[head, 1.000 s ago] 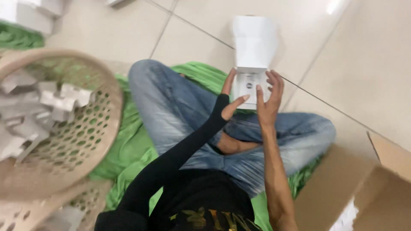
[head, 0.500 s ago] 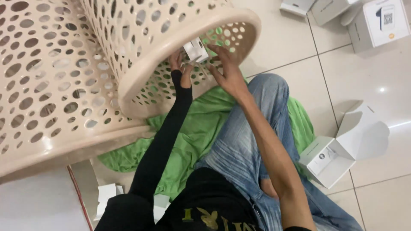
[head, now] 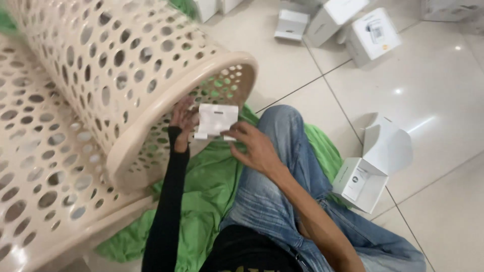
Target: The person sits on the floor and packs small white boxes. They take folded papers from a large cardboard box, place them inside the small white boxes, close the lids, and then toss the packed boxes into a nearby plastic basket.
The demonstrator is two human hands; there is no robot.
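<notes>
1. Glossy tiled floor lies under my crossed legs.
2. White card insert sits at the basket mouth, pinched by my left hand and right hand.
3. Thin card could buckle or slip, I judge.
4. Open box waits beside my knee.

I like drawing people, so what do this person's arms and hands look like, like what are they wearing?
The left arm wears a long, tight black sleeve that runs up to the left hand. The right arm is bare, with no sleeve showing, and the right hand has no glove.
</notes>
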